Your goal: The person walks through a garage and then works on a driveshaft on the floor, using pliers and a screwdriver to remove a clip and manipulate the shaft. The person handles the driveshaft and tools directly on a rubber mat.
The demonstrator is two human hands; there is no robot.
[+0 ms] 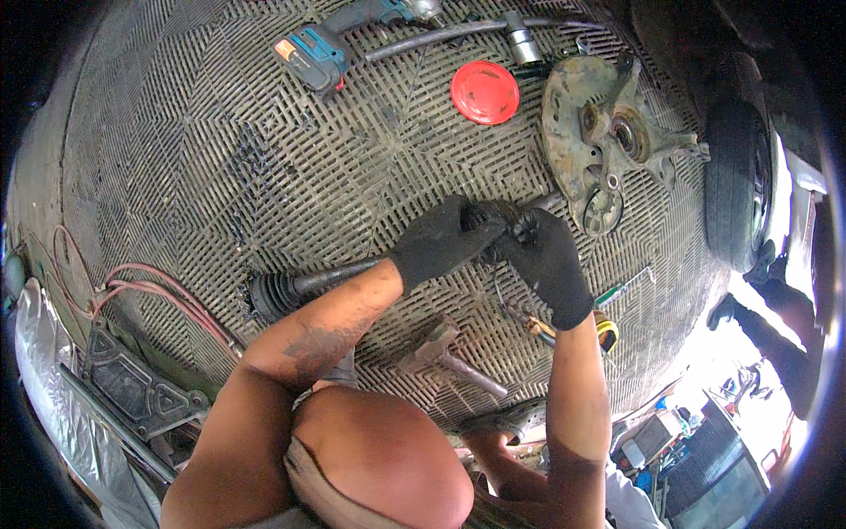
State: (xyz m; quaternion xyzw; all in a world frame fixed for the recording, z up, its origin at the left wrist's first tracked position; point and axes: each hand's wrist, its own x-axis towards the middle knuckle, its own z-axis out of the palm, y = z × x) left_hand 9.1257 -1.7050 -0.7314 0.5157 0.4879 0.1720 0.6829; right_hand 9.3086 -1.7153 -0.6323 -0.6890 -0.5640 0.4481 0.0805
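Observation:
A drive shaft lies across the floor mat in front of me, its ribbed rubber boot [275, 294] at the left end. My left hand [447, 236], in a black glove, closes round the dark, greasy joint [490, 217] at the shaft's right end. My right hand [548, 263], also gloved, has its fingers bent against the same joint from the right. What lies between the fingertips is hidden by the gloves and the dark grease. A thin metal end [543, 201] sticks out past the joint toward the steering knuckle [622, 129].
Beyond my hands are a blue cordless impact wrench [314, 58], a long bar [441, 37], a socket [523, 44] and a red lid [485, 92]. A hammer [449, 354] and yellow tape measure [605, 331] lie nearer. Red hoses [159, 275] run left; a tire [737, 185] stands right.

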